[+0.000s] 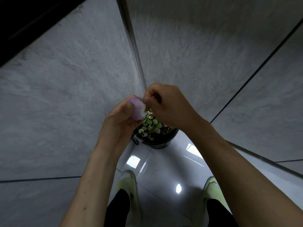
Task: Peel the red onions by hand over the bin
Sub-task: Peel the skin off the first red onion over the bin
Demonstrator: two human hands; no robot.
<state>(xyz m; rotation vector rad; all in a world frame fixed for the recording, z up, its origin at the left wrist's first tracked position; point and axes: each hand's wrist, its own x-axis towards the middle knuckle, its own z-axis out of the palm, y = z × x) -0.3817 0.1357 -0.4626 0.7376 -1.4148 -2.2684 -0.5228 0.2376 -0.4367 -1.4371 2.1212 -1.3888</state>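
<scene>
Left hand [121,122] grips the red onion [137,108] — right hand [168,105] pinches at its pale end. Below both hands sits the bin [157,143], holding cucumber slices [151,124].

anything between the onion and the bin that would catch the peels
Nothing visible. The pale purple, mostly peeled onion, held in the left hand and picked at by the right hand, hangs above the open black bin.

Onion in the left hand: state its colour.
Pale purple, white at one end, seen in the head view: onion, left hand.
</scene>
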